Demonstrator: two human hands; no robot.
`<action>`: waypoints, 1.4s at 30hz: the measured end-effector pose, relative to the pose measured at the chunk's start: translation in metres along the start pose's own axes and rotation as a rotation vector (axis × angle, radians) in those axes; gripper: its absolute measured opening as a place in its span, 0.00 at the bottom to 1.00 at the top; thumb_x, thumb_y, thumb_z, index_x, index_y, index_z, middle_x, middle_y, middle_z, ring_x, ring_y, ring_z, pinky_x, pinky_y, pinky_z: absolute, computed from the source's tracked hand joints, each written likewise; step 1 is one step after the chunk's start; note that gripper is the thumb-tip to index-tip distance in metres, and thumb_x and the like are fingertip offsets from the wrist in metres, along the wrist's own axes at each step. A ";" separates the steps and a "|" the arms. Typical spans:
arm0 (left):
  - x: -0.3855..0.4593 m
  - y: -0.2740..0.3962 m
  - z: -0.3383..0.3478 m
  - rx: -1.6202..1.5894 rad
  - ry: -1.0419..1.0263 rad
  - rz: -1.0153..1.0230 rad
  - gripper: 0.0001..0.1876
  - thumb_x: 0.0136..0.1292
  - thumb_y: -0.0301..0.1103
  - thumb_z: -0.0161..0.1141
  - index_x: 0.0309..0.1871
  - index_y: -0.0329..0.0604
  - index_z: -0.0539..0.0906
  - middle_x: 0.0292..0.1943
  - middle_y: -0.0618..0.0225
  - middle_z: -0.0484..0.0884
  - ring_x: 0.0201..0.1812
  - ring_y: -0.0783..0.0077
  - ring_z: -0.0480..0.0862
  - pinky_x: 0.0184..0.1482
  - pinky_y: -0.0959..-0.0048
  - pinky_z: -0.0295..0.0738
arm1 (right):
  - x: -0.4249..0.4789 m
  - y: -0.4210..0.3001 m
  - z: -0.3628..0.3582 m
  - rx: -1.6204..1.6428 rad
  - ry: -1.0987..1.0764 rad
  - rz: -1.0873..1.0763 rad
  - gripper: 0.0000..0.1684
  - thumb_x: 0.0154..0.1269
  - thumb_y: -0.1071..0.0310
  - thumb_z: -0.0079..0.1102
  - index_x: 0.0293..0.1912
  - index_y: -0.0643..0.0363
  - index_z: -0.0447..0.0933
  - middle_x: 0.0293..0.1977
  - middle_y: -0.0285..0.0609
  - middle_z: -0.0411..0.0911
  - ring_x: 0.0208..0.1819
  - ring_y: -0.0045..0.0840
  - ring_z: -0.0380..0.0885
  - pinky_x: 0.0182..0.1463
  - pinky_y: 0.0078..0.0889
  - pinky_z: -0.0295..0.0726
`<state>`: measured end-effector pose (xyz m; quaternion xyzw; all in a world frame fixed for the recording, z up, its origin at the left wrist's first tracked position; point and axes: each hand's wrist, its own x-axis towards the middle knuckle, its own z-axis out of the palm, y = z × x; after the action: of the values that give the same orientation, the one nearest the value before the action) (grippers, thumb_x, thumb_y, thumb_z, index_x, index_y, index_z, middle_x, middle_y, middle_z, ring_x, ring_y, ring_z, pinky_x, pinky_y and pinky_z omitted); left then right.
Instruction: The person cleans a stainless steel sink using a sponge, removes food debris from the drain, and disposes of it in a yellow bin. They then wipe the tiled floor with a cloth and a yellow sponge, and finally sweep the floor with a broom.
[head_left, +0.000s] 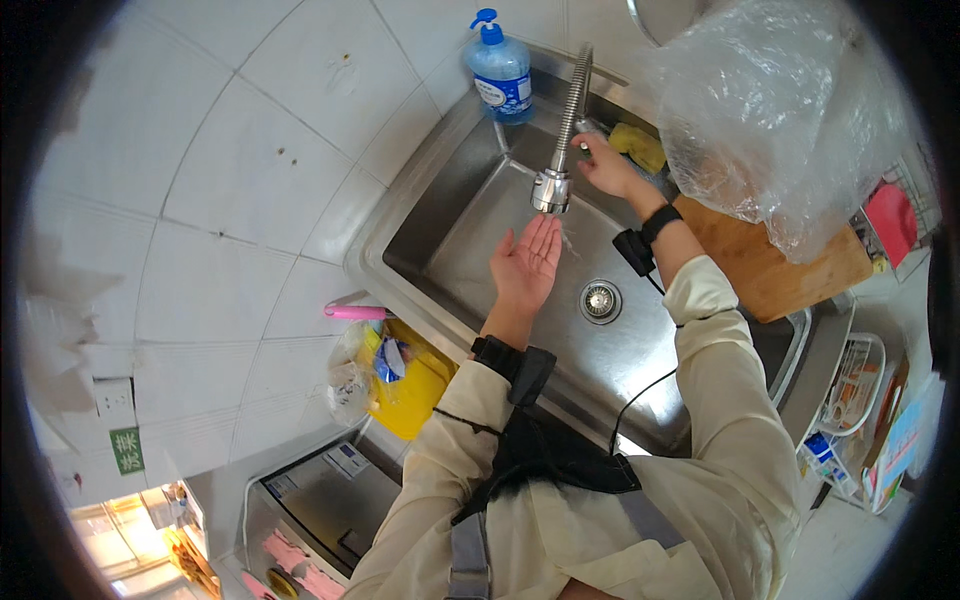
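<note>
My left hand (527, 262) is palm up with its fingers extended, just beneath the chrome spray head (551, 193) of a spring-neck faucet. A little water shows beside its fingers. Farther back, my right hand (604, 166) has its fingers curled around the faucet lever (584, 148) near the base, partly hiding it. Both hands are over a stainless steel sink basin (480, 225) with a round drain strainer (601, 301). Black straps with small dark devices circle both wrists.
A blue pump bottle (502, 82) stands at the sink's back left corner. A yellow sponge (637, 147) lies behind my right hand. To the right are a wooden cutting board (780, 262) and a large clear plastic bag (757, 120). A pink-handled tool (354, 311) lies left.
</note>
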<state>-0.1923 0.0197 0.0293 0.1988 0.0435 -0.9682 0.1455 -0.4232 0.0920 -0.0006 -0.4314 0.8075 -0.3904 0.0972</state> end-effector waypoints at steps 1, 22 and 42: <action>0.002 0.006 -0.008 -0.002 -0.101 -0.027 0.24 0.63 0.39 0.39 0.53 0.24 0.64 0.53 0.49 0.68 0.56 0.56 0.68 0.58 0.65 0.63 | -0.003 -0.003 0.009 0.012 0.073 -0.078 0.22 0.53 0.74 0.50 0.50 0.55 0.64 0.45 0.50 0.67 0.45 0.40 0.69 0.50 0.34 0.67; 0.069 -0.016 -0.087 0.863 0.157 0.117 0.10 0.64 0.36 0.43 0.31 0.40 0.70 0.25 0.65 0.71 0.28 0.66 0.74 0.29 0.66 0.72 | -0.144 -0.112 0.066 0.689 -0.297 0.295 0.21 0.64 0.76 0.42 0.57 0.61 0.63 0.51 0.37 0.70 0.46 0.19 0.71 0.49 0.16 0.68; -0.076 0.049 -0.084 1.732 0.475 0.526 0.18 0.55 0.34 0.52 0.49 0.42 0.69 0.49 0.49 0.67 0.51 0.54 0.69 0.52 0.65 0.64 | 0.032 0.056 -0.006 0.559 -0.170 0.349 0.13 0.58 0.73 0.44 0.39 0.67 0.75 0.26 0.35 0.73 0.24 0.17 0.67 0.32 0.13 0.65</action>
<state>-0.0793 0.0049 -0.0185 0.4339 -0.7109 -0.5333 0.1482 -0.4808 0.0888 -0.0306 -0.2745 0.7199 -0.5367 0.3439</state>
